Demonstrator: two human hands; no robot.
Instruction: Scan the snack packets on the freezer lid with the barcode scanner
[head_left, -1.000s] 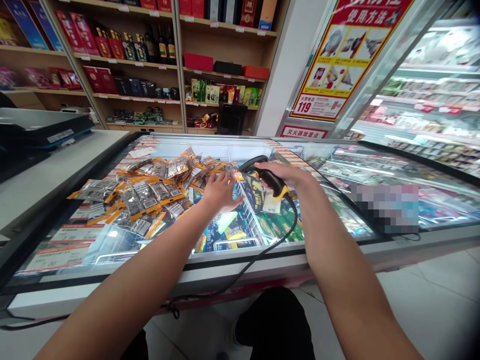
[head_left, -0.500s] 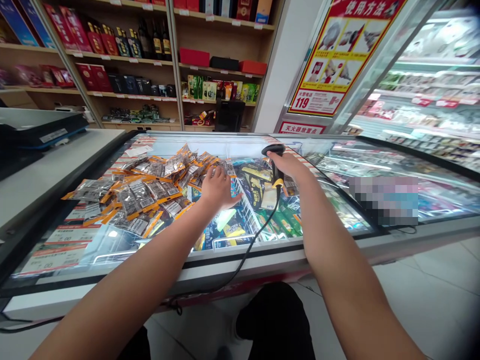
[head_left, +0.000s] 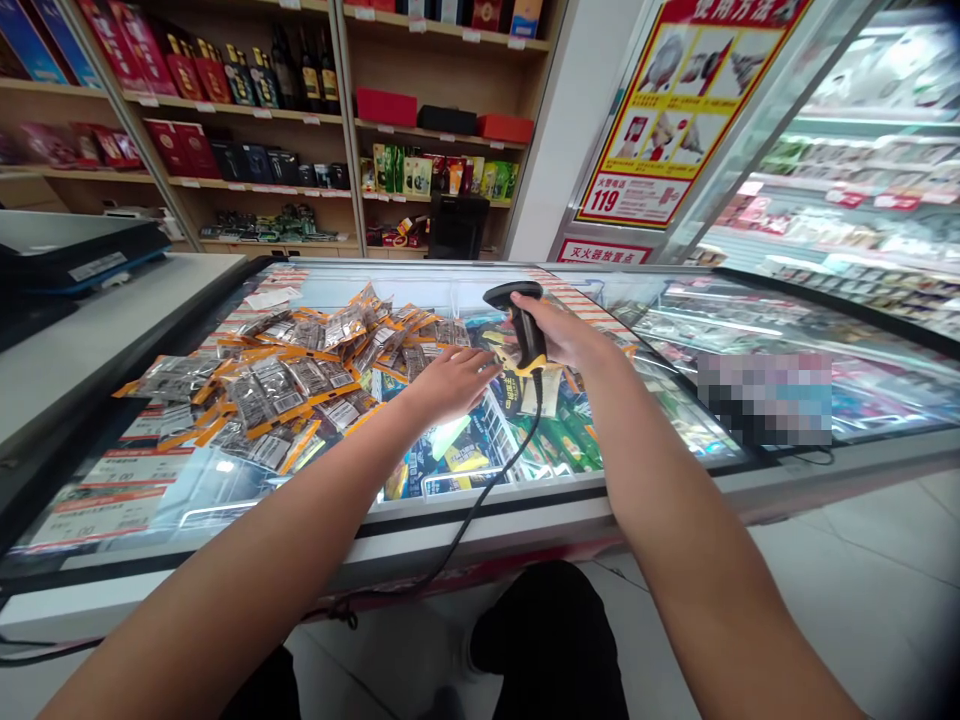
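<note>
My right hand (head_left: pixel 564 332) is wrapped round the grip of a black and yellow barcode scanner (head_left: pixel 531 342), whose cable (head_left: pixel 491 505) runs down over the freezer's front edge. Just left of the scanner, my left hand (head_left: pixel 452 384) reaches out with its fingers stretched, palm down, over the glass top. No object shows in it. A heap of small clear packets with orange edges (head_left: pixel 270 388) lies on the glass to the left of that hand, the closest ones near its wrist. Under the glass are colourful frozen-food packs (head_left: pixel 469 450) and a white wire divider (head_left: pixel 501 425).
The chest freezer's front rim (head_left: pixel 480 530) runs below my forearms. A counter (head_left: pixel 150 325) with a dark flat device (head_left: pixel 75 260) stands at left. Shelves of boxes and bottles (head_left: pixel 311 80) line the back. A second glass-topped freezer (head_left: pixel 750 330) stands at right.
My right hand has brought the scanner leftward. My left hand has shifted slightly right, its fingers now pointing toward the scanner. The packet heap looks much the same.
</note>
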